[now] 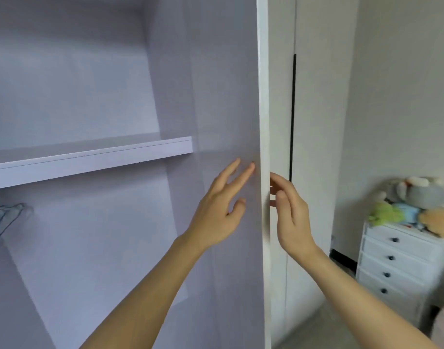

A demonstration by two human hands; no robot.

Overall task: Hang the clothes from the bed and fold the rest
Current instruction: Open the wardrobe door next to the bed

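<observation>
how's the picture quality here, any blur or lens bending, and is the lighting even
Head view: wide-angle bending bows the wardrobe door edge and tilts the shelf; the garment at the left edge is smeared; the stuffed toys on the drawer chest look soft; the wardrobe interior is dim and bluish, the room wall brighter; both hands fairly sharp.

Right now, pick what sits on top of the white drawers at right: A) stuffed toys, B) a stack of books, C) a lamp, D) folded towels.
A: a pile of stuffed toys, grey, green and orange, lies on top of the drawers.
</observation>
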